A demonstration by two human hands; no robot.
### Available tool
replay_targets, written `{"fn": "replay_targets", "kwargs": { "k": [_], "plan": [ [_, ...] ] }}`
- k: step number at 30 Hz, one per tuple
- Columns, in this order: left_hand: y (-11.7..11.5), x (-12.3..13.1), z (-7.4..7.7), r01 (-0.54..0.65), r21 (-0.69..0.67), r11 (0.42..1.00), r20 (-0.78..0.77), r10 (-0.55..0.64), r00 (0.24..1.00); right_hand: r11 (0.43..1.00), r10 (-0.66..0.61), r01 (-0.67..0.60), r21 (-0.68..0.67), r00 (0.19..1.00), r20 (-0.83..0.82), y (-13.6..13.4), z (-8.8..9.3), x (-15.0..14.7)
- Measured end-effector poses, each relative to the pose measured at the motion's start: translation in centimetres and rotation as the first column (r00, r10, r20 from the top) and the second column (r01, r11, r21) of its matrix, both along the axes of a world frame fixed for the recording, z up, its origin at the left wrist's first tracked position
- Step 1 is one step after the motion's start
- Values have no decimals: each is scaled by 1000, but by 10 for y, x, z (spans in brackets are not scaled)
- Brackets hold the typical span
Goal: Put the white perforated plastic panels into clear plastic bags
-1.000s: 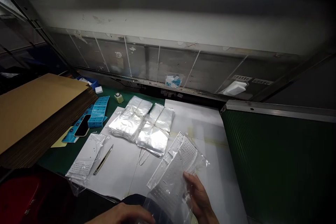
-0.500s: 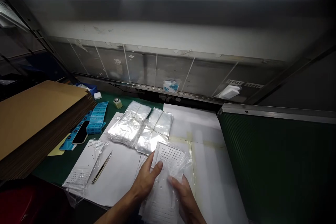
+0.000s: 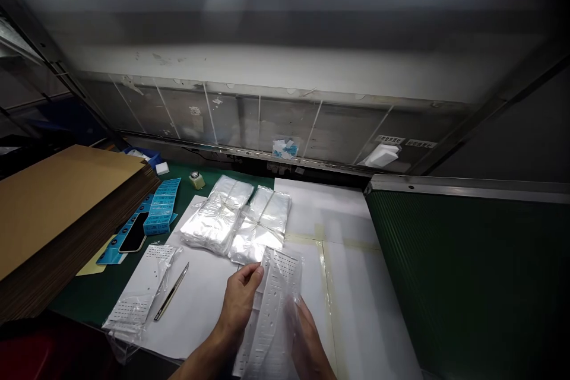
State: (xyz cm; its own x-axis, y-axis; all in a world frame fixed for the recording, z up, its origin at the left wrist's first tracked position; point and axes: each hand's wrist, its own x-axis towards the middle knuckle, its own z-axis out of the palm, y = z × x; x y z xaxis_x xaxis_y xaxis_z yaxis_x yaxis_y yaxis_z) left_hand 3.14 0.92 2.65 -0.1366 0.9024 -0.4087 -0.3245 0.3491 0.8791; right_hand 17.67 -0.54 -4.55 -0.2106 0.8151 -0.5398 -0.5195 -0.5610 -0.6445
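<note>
White perforated plastic panel in clear bag, long axis running forward. Left hand: fingers together at its edge. Right hand: fingers blurred, grip unclear.

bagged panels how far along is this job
Done: one perforated white panel already lies in a clear bag on the paper sheet. In hand: a second panel in clear film, between the left hand and right hand. Left: two tied bundles of clear bags; no unbagged panels show.
</note>
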Motion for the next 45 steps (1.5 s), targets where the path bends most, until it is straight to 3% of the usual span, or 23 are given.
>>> {"fn": "replay_targets", "kwargs": {
  "k": [4, 8, 14, 17, 19, 21, 26, 29, 31, 36, 43, 45],
  "plan": [
    [-4, 0, -17, -109, -17, 994, 119, 110, 987, 1000, 14, -13, 6, 995, -94, -11, 1, -3],
    [-4, -1, -29, -140, -15, 990, 183, 140, 973, 1000, 21, -19, 24, 996, -89, -18, 3, -3],
    [-4, -6, -25, -143, -36, 989, 207, 148, 967, 999, -26, 26, 21, 1000, 2, -3, 19, 5],
    [-23, -7, -27, 57, -124, 991, 312, -15, 950, 996, -83, 80, 47, 995, 60, 11, 29, 17],
    [-38, -5, -33, 267, -98, 959, 362, -216, 907, 989, -126, 117, 85, 986, 113, 19, 33, 25],
    [-48, -3, -41, 387, -54, 921, 340, -347, 874, 985, -144, 129, 118, 980, 137, 25, 35, 32],
    [-48, -1, -50, 307, -18, 952, 161, -300, 940, 990, -132, 128, 64, 990, 56, 30, 31, 39],
    [-47, -7, -44, 241, -35, 970, -30, -242, 970, 986, -158, 158, -53, 987, -6, 32, 21, 43],
    [-48, -12, -39, 260, -8, 966, -87, -260, 962, 984, -138, 133, -116, 989, -44, 33, 13, 46],
    [-52, -21, -36, 376, 52, 925, -42, -374, 926, 977, -70, 57, -205, 996, -58, 33, 4, 52],
    [-50, -41, -50, 454, 76, 888, 136, -460, 877, 982, -93, 86, -168, 995, -36, 38, 22, 46],
    [-49, -50, -44, 429, 15, 903, 16, -429, 903, 979, -146, 151, -140, 988, 44, 40, 25, 44]
  ]
}}
